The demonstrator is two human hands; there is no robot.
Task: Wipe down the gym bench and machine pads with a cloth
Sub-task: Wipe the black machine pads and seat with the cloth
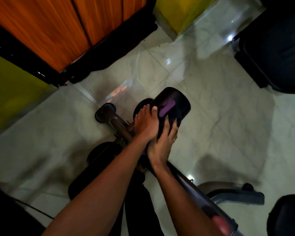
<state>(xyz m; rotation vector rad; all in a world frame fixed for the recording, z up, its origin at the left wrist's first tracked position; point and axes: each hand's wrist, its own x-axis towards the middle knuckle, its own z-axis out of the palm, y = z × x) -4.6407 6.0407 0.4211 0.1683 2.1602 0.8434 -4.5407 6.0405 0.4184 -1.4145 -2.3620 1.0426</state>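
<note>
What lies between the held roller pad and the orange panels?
Head view: glossy floor tile, then a black base strip, between roller pad and orange panels.

no legible text, labels, or numbers
</note>
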